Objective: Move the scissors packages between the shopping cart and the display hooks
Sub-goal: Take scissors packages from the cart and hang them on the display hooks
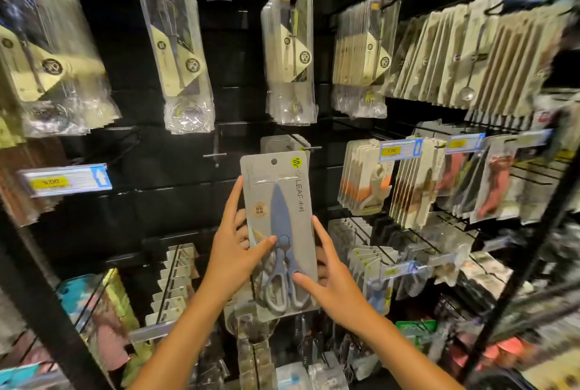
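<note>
A grey scissors package (279, 232) with blue-grey scissors inside is held upright in front of the black display wall. My left hand (233, 251) grips its left edge, thumb across the front and fingers behind. My right hand (332, 286) holds the lower right edge the same way. The package's hang hole sits just below and left of a display hook (309, 148), where several more packages of the same grey kind (281, 143) hang behind it. The shopping cart is not in view.
Rows of bagged kitchen tools (290, 57) hang on hooks above. Carded items (417, 182) fill hooks on the right. Price tags (66, 181) stick out at left and top. A black rack post (533, 257) stands at right.
</note>
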